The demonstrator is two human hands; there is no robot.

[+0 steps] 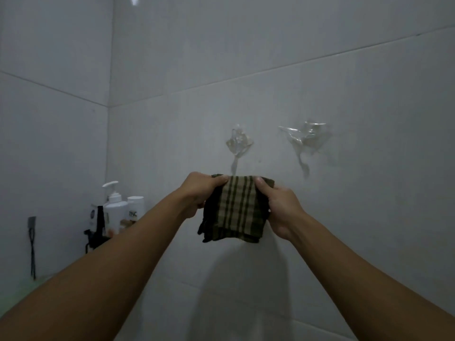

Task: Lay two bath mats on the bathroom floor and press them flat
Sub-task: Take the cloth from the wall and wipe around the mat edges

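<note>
A folded, dark green and beige striped bath mat (235, 209) is held up in front of the tiled wall (344, 217), below 2 clear hooks (238, 143). The left hand (200, 193) and right hand (279, 209) each have fingers closed on its upper corners. White bottles (115, 212) stand on a rack at left.

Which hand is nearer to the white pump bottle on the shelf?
Left. The left hand grips the folded striped cloth on the side toward the pump bottle; the right hand grips the cloth's far side, farther from it.
</note>
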